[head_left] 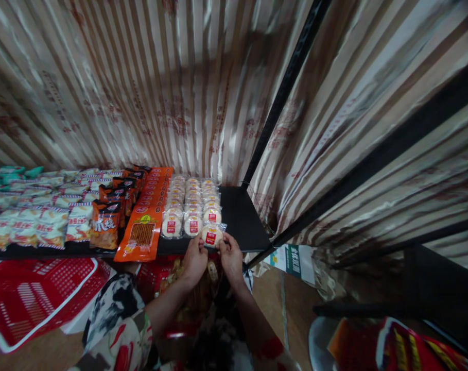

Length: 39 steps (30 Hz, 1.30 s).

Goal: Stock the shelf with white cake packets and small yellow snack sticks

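Observation:
Between my two hands is a round, pale rice cracker packet point(211, 235) in clear wrap with a red label. My left hand point(195, 259) pinches its left edge, and my right hand point(231, 257) pinches the right edge. The packet is at the front of the rightmost of three rows of matching cracker packets point(193, 224), at the shelf's front edge. Left of those rows lies a long orange snack bag point(145, 216) with brown sticks showing through its window.
Several snack bags point(50, 226) line the black shelf point(243, 216) at left. A black post point(283, 98) rises at its right end. Below are a red basket point(64, 278) and, between my arms, a container of brown packets point(203, 288). Striped sheeting point(179, 77) hangs behind.

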Each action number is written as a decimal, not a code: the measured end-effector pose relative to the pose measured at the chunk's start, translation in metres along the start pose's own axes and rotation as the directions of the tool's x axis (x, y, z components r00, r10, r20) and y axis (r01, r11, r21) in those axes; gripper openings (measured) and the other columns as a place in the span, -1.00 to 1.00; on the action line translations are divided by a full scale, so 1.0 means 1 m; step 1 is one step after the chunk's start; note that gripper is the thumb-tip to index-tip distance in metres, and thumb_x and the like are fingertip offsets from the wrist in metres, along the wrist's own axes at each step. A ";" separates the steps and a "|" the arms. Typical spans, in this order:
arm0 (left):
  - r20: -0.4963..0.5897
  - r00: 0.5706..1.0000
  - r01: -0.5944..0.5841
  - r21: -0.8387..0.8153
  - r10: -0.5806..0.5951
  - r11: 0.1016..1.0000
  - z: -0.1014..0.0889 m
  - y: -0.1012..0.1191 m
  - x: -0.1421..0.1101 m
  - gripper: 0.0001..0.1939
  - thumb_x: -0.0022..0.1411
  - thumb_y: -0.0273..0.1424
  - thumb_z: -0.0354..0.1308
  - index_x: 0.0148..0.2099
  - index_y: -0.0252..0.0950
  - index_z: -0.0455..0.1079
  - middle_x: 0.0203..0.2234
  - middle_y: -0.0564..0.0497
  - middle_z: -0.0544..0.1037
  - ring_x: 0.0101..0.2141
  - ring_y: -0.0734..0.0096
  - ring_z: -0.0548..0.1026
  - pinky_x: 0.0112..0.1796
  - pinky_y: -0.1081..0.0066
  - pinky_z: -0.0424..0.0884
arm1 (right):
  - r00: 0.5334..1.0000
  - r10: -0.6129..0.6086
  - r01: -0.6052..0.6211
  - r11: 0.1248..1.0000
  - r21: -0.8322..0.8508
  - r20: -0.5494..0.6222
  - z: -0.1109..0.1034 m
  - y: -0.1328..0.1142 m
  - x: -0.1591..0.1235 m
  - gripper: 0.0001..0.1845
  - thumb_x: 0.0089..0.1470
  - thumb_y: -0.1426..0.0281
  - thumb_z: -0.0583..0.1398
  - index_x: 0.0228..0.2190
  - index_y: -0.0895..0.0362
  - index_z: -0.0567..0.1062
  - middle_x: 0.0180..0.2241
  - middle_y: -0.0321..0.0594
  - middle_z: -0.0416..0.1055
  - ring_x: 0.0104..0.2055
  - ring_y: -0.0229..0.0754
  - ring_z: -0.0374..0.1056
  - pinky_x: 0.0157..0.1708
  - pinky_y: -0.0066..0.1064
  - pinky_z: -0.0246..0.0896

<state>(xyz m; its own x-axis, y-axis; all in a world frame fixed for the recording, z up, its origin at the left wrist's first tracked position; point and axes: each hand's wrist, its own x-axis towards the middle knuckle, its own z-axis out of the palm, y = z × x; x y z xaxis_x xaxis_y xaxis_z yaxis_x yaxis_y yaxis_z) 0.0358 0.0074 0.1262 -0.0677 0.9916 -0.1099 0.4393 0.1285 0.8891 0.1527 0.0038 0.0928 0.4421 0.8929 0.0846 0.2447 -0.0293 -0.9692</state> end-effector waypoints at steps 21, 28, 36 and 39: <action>0.058 0.998 0.023 0.134 -0.031 0.991 0.020 0.011 0.024 -0.46 0.11 -0.58 -0.04 0.17 -0.34 0.19 -0.21 -0.10 0.53 -0.21 0.32 0.47 -0.14 0.40 0.31 | 0.999 0.040 -0.041 0.998 0.048 0.026 0.005 0.002 0.026 -0.48 -0.02 0.22 0.05 -0.06 0.25 0.36 -0.16 -0.02 0.43 -0.39 -0.21 0.43 -0.37 -0.38 0.39; 0.096 0.993 0.043 0.190 -0.062 0.981 0.021 0.014 0.027 -0.39 0.11 -0.55 -0.02 0.24 -0.35 0.07 -0.18 -0.09 0.53 -0.16 0.34 0.46 -0.12 0.46 0.29 | 1.000 0.012 -0.012 1.000 -0.006 0.019 0.009 0.017 0.036 -0.49 -0.01 0.25 0.07 -0.04 0.23 0.38 -0.17 -0.04 0.43 -0.40 -0.22 0.43 -0.35 -0.37 0.38; 0.102 0.993 0.040 0.230 -0.065 0.972 0.019 0.018 0.029 -0.39 0.12 -0.54 -0.02 0.25 -0.32 0.06 -0.12 -0.09 0.52 -0.09 0.33 0.44 -0.09 0.47 0.27 | 0.999 -0.038 0.040 0.995 -0.092 0.018 0.010 0.019 0.042 -0.53 0.02 0.30 0.05 -0.04 0.21 0.38 -0.18 -0.07 0.44 -0.40 -0.23 0.41 -0.31 -0.37 0.35; 0.100 0.992 0.047 0.236 -0.072 0.971 0.019 0.018 0.030 -0.41 0.11 -0.54 -0.02 0.23 -0.32 0.09 -0.13 -0.08 0.52 -0.11 0.34 0.45 -0.11 0.48 0.28 | 0.999 -0.046 0.048 0.992 -0.121 0.015 0.009 0.017 0.043 -0.54 0.02 0.31 0.04 -0.05 0.22 0.39 -0.17 -0.06 0.43 -0.41 -0.24 0.40 -0.31 -0.37 0.34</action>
<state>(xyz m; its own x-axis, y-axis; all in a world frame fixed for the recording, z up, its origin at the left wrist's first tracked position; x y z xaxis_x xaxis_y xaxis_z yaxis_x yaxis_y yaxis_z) 0.0587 0.0396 0.1305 -0.0093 0.9759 -0.2179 0.6346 0.1741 0.7529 0.1681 0.0461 0.0776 0.4176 0.8999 0.1259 0.3680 -0.0408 -0.9289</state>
